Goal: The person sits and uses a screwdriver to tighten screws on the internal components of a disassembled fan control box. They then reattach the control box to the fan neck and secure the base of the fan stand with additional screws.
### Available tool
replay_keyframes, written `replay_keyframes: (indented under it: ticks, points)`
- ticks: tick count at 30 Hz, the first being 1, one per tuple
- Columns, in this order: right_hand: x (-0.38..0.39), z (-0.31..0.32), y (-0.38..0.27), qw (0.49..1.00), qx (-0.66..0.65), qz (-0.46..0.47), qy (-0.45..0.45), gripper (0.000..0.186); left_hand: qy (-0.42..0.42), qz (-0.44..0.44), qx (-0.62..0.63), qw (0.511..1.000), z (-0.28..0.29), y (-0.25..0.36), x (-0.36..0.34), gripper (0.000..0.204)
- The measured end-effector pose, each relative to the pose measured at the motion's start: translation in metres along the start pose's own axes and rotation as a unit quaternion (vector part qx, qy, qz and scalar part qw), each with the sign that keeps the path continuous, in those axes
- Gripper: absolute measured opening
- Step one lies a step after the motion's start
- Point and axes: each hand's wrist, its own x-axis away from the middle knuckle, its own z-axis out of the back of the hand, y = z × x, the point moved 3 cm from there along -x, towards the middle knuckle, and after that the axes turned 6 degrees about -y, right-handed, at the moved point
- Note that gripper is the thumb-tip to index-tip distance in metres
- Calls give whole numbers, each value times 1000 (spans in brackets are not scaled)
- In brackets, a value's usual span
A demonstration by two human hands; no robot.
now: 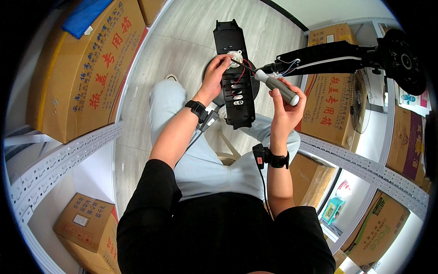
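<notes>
My right hand point(286, 108) grips a screwdriver point(278, 89) by its grey-and-white handle, its shaft angled up-left to a clear round part point(236, 59) in a long black housing point(239, 102). My left hand point(214, 77) has its thumb and forefinger closed at that part's left edge, near the tip; what they pinch is hidden. Red and dark wires point(246, 68) loop over the housing. A black jointed arm point(328, 57) with blue and white wires extends right from beside the housing. A round black base point(212, 91) shows behind the housing, partly covered.
Metal shelves point(64, 157) on both sides hold cardboard boxes point(91, 68), a blue flat item point(84, 16) on top at left. A fan grille point(361, 105) stands at right. My legs in light jeans point(178, 141) straddle the work above a grey plank floor point(182, 36).
</notes>
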Motion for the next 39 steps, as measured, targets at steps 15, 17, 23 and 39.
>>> replay_keyframes:
  ticks: [15, 17, 23, 39]
  points:
    - [-1, 8, 8, 998, -40, -21, 37, 34, 7, 15, 55, 998, -1, -1, 1, 15]
    - [-1, 6, 7, 999, -34, -20, 34, 34, 6, 12, 56, 998, -1, 0, 1, 14]
    - [-1, 6, 7, 998, -44, -26, 32, 34, 2, 46, 99, 994, 4, -5, -4, 19]
    - [-1, 11, 11, 996, -24, 11, -83, 41, -39, 38, 76, 996, -7, 6, 1, 28]
